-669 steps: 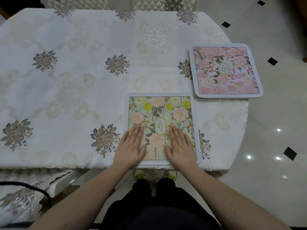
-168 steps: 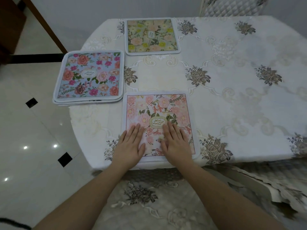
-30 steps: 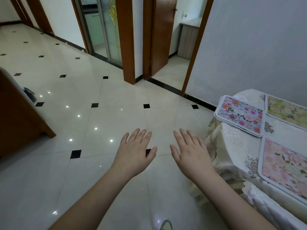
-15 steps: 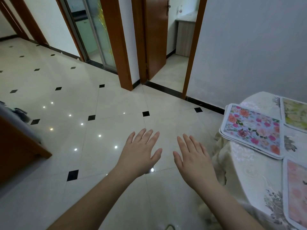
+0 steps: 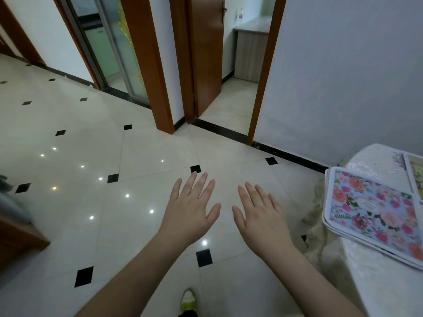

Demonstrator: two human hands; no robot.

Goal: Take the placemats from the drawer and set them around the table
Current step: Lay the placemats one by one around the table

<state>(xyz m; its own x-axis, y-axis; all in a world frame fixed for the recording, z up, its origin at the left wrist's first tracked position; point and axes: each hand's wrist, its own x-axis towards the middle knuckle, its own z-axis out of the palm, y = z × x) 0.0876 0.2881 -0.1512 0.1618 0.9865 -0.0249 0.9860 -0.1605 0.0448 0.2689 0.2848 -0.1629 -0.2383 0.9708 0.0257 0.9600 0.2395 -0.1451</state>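
Both arms reach forward over the tiled floor (image 5: 137, 156), palms down and side by side. The left hand (image 5: 191, 210) has its fingers straight and lightly fanned, the thumb angled inward; it holds nothing. The right hand (image 5: 258, 215) mirrors it, fingers straight and spread, thumb pointing toward the left one, also empty. Neither hand touches anything, and both hang well apart from the table (image 5: 384, 282) at the right edge.

Compared with half a second ago, the view has swung a little further left and up: the doorway (image 5: 231, 65) and the sliding glass door (image 5: 114, 46) stand higher and larger, and the pink placemat seen earlier on the near table edge has slipped out of view. The hands keep the same flat, open pose.

A stack of placemats (image 5: 375, 213) lies on the table's near corner, on the cream tablecloth. Its top mat is pale blue with pink and coral flowers and a white border, and the edges of mats beneath show along its left and lower sides. Just beyond it a sliver of a yellow-green placemat (image 5: 417, 172) shows, cut off by the picture's right edge.
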